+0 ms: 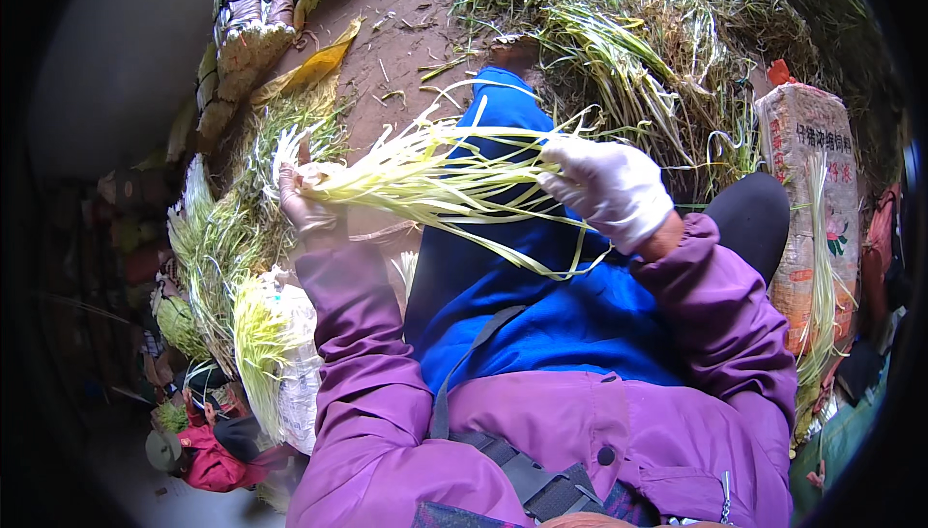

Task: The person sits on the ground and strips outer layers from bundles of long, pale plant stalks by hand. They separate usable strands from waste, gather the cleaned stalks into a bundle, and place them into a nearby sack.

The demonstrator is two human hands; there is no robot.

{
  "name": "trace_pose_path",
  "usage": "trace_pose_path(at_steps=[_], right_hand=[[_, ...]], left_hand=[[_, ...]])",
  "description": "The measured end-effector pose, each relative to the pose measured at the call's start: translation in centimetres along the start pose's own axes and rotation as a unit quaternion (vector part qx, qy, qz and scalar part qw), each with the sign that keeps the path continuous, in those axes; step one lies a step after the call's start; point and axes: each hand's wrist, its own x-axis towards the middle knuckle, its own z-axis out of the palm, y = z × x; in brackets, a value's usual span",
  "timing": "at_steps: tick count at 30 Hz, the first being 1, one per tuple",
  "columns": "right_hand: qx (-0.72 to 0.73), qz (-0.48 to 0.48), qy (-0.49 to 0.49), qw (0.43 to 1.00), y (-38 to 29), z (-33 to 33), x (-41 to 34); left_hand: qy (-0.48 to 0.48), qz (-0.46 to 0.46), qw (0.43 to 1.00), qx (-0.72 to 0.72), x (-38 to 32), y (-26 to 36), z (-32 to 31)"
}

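Observation:
A loose bunch of pale yellow leaves [435,173], which look like blanched garlic chives, stretches sideways above my lap. My left hand [308,198] grips its white base end, with short white stalk ends poking out beyond the fingers. At the leaf tips is my right hand [612,184] in a thin white glove, its fingers curled among the ends. Whether those fingers pinch any leaves is unclear. Some long leaves droop below the right hand. Beneath the bunch, a blue cloth [536,296] covers my lap and one leg.
Heaped green and dry leaves [638,42] lie ahead. A printed sack block [805,216] at right carries a thin pale bunch [819,260]. More yellow leaves [261,339] rest on a white sack [301,368] at left. Tied bundles [254,28] stand far left. A person in red [214,455] sits lower left.

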Motion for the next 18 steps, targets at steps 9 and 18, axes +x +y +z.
trace_pose_path(at_steps=[9, 18], right_hand=[[0.307, 0.267, -0.173, 0.897, 0.8, 0.8, -0.5], [-0.056, -0.023, -0.071, 0.996, 1.0, 1.3, -1.7]], left_hand=[[0.062, -0.003, 0.998, 0.007, -0.4, 0.2, 1.0], [-0.006, -0.037, 0.999, -0.032, -0.6, -0.6, 3.4]])
